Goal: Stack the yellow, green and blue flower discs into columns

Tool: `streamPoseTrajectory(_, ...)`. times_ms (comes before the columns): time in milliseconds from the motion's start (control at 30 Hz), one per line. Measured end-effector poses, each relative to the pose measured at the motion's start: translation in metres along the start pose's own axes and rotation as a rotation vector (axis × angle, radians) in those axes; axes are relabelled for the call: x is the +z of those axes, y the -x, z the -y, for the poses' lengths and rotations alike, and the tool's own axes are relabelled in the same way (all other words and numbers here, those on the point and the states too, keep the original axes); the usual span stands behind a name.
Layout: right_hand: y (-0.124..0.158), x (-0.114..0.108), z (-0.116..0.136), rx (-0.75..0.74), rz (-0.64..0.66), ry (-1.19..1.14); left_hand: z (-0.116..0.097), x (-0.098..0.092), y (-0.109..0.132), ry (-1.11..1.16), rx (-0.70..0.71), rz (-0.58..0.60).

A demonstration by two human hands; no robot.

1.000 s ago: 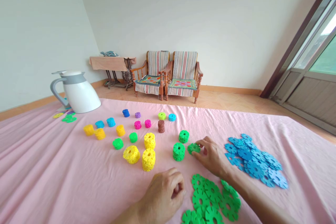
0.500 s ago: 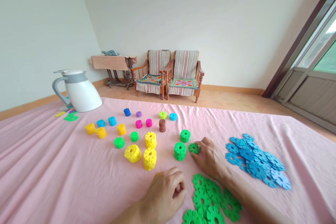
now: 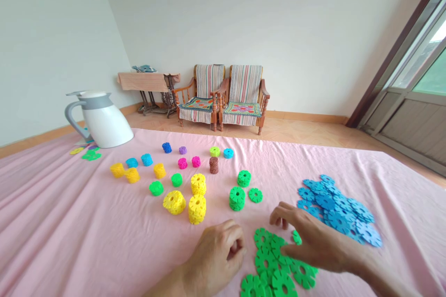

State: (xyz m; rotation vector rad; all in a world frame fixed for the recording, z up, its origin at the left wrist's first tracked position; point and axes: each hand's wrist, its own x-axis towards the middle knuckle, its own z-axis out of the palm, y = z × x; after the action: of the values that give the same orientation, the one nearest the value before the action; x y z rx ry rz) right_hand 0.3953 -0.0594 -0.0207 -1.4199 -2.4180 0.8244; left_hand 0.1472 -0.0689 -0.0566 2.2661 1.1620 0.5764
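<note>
My right hand (image 3: 313,239) hovers with fingers apart over a loose pile of green snowflake discs (image 3: 275,264) near the front of the pink cloth. It holds nothing I can see. A single green disc (image 3: 255,195) lies flat beside a short green stack (image 3: 237,198), with another green stack (image 3: 244,178) just behind. My left hand (image 3: 218,255) rests on the cloth left of the green pile, its fingers curled into a loose fist; whether anything is inside it is hidden.
Yellow stacks (image 3: 197,208) and several small coloured stacks stand across the pink cloth (image 3: 69,232). A pile of blue discs (image 3: 336,209) lies at the right. A white jug (image 3: 101,120) stands at the back left. Two wooden armchairs (image 3: 223,97) are beyond.
My right hand let go of the single green disc beside the green stack and drew back toward me, over the green pile. The left hand stayed put.
</note>
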Motion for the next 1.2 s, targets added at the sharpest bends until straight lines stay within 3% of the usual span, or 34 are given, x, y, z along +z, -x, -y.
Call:
streamPoseTrajectory(167,0.019,-0.002,0.007,0.007,0.082,0.057,-0.002,-0.001,-0.001,0.007,0.001,0.012)
streamPoseTrajectory(500,0.012,0.006,0.013,-0.041,0.013,0.047,-0.005,-0.003,0.0,-0.004,-0.009,0.013)
streamPoseTrajectory(633,0.001,0.007,0.005,-0.049,-0.101,0.082,-0.004,-0.002,-0.001,-0.003,-0.01,0.016)
streamPoseTrajectory(900,-0.06,0.019,-0.017,0.015,-0.448,0.068,-0.003,-0.002,0.0,-0.012,-0.009,0.018)
streamPoseTrajectory(1200,-0.076,0.035,-0.024,0.037,-0.509,0.091,-0.002,-0.002,0.0,-0.012,-0.009,0.022)
